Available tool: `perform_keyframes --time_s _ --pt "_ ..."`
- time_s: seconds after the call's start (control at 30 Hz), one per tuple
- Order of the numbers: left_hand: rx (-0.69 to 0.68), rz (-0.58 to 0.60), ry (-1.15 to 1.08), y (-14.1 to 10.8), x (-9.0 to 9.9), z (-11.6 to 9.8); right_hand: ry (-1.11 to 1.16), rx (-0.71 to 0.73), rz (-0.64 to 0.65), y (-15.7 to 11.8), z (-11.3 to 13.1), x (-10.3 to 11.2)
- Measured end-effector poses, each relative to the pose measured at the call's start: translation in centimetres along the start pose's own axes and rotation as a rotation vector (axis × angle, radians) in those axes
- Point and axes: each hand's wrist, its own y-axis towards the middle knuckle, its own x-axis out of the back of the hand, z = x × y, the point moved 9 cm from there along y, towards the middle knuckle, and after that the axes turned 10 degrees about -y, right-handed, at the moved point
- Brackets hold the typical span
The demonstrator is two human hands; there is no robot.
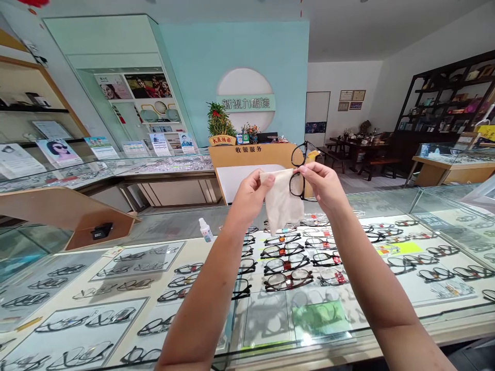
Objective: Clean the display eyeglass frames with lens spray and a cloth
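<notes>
Black-framed eyeglasses [297, 186] are held up on end in front of me, one lens above the other. My right hand [324, 186] pinches them near the bridge, between thumb and fingers. A cream cleaning cloth [284, 203] hangs from my left hand [253, 193], which grips its upper left corner. The cloth's upper right edge reaches the glasses by my right fingertips; I cannot tell whether those fingers hold it too. Both hands are raised over a glass display case [266, 322]. Behind my left forearm a small white spray bottle [205, 230] stands on the case.
Rows of eyeglasses [288, 281] lie in the case below my arms. Farther off stand a wooden counter [220, 175] with a potted plant [219, 121], and a side showcase [166, 164] with small signs. A dark table with benches [358, 149] is at the back right.
</notes>
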Motion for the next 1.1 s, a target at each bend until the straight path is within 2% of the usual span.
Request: perform_keyframes --time_s 0.17,0.4,0.5,0.57,0.63,0.73,0.8,0.9,1.0,1.1 --pt "-0.098 -0.091 0.244 -0.2 0.1 0.0 -0.019 0.002 -0.019 -0.1 -0.5 -0.3" --pt "-0.212 0.022 0.486 -1.5 -2.7 -1.4 -0.066 0.070 -0.115 -0.5 -1.1 -0.7" --pt "-0.303 0.079 0.442 -1.9 -3.7 -1.9 -0.064 0.097 -0.107 -0.4 -1.1 -0.9" --pt "-0.327 0.058 0.336 -1.9 -3.7 -1.7 -0.039 0.093 -0.081 -0.3 -1.1 -1.2" --pt "-0.297 -0.015 0.238 -1.6 -3.0 -1.1 0.006 0.088 -0.056 -0.3 -1.1 -1.4" --pt "-0.179 -0.093 0.047 -1.0 -2.4 0.1 0.100 0.079 -0.015 -0.3 -1.1 -1.9" --pt "-0.043 -0.047 -0.105 -0.7 -2.9 1.2 0.177 0.060 0.028 -0.4 -1.2 -2.4" --pt "0.137 0.120 -0.238 -0.8 -4.5 2.4 0.261 0.019 0.077 -0.6 -1.2 -3.0" --pt "0.212 0.214 -0.304 -1.1 -5.4 2.9 0.245 -0.034 0.085 -0.7 -1.5 -3.0" --pt "0.217 0.225 -0.322 -1.3 -5.8 2.9 0.249 -0.058 0.104 -0.8 -1.8 -3.0"
